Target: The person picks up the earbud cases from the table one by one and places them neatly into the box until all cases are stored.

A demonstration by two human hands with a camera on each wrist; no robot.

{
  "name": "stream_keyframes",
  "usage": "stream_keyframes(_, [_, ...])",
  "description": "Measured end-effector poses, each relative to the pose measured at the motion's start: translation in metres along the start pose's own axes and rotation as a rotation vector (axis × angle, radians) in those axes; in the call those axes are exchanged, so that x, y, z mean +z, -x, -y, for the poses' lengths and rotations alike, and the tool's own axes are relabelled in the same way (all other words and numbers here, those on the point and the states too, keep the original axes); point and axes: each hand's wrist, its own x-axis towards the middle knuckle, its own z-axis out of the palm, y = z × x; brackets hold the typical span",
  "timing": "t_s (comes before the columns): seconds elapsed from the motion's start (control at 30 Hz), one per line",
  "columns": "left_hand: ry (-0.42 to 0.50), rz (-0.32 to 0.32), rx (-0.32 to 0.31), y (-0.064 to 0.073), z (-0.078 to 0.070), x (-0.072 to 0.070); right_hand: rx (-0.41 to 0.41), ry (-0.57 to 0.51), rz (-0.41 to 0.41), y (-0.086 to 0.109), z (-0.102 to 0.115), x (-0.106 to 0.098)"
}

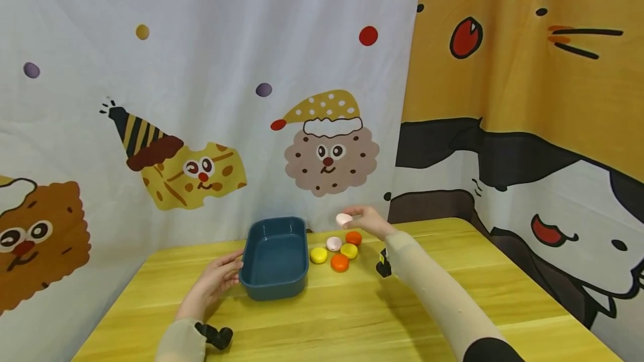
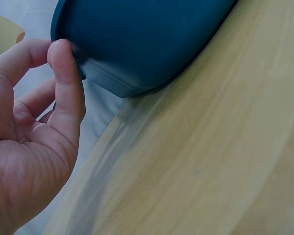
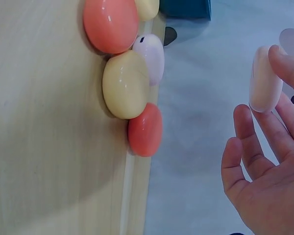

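My right hand (image 1: pixel 369 221) pinches a pale pink, smooth round disc (image 3: pixel 265 81) between thumb and fingers, held up above the table's far edge. Below it lie several similar discs: two orange ones (image 1: pixel 339 262), two yellow ones (image 1: pixel 319 255) and a pale pink one (image 1: pixel 334 243) with a small dark mark in the right wrist view. Left of them stands a deep blue rectangular dish (image 1: pixel 274 290), its inside bare. At the dish's left side, my left hand (image 1: pixel 217 277) grips its edge with thumb and fingertips; the left wrist view shows them at the rim (image 2: pixel 56 22).
The wooden table (image 1: pixel 322 328) ends at a curtain (image 1: pixel 211 94) printed with cartoon figures, close behind the dish and discs. A small black device (image 1: pixel 384 264) sits at the right wrist, and another (image 1: pixel 217 337) at the left.
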Motion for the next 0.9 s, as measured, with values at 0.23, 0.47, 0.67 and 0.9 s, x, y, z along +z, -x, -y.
stream_keyframes(0.23, [0.02,0.008,-0.008,0.0,-0.001,-0.001,-0.022,-0.027,0.018,-0.004,0.004,0.002])
stream_keyframes(0.47, [0.023,-0.004,-0.005,0.003,0.001,0.001,-0.041,-0.052,0.035,-0.008,0.005,0.008])
stream_keyframes(0.67, [0.021,-0.023,-0.008,0.002,0.001,0.002,-0.04,-0.054,0.04,-0.012,0.01,0.01])
stream_keyframes(0.9, [0.026,-0.001,0.001,0.002,0.0,0.002,-0.131,-0.031,0.066,-0.017,0.014,0.011])
